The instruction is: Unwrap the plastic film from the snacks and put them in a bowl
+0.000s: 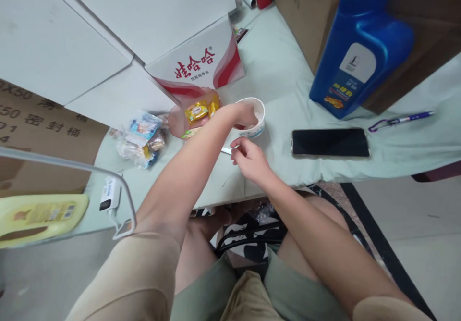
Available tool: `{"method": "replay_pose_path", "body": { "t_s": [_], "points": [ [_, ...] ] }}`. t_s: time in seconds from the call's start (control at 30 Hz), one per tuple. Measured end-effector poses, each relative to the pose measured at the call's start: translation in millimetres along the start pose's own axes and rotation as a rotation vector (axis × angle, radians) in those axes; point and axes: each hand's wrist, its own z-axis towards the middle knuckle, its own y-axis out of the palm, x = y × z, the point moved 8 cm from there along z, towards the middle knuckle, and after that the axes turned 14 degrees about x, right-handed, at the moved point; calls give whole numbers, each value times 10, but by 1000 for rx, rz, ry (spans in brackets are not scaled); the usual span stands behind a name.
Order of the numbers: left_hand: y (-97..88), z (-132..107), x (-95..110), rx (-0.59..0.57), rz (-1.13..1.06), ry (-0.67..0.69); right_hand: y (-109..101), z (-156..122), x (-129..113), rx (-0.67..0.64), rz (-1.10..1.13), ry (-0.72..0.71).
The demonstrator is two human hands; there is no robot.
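My left hand [247, 114] reaches down into a white paper bowl [260, 129] with blue print low on its side. Its fingers are mostly hidden inside the bowl, so what they hold, if anything, does not show. Just in front of the bowl, my right hand [250, 158] is closed in a pinch on a short white stick-like piece [226, 151]. Left of the bowl sits a translucent pink dish [175, 121] with yellow wrapped snacks [196, 112] in it, partly covered by my left forearm. A thin green-and-white packet [190, 132] lies at its near side.
Clear bags of small packets [142, 141] lie farther left, near a white charger-like device [110, 193] and a yellow bottle [43, 217]. A white-and-red carton [198, 61] stands behind. On the right are a black phone [330, 143], a purple pen [406, 120] and a blue jug [356, 47].
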Motion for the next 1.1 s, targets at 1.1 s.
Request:
{"method": "replay_pose_path", "body": {
  "t_s": [1.1],
  "points": [
    [-623,-1521,-3787,836,-9,-397,549,-301,185,-116,-324,-204]
  ]
}}
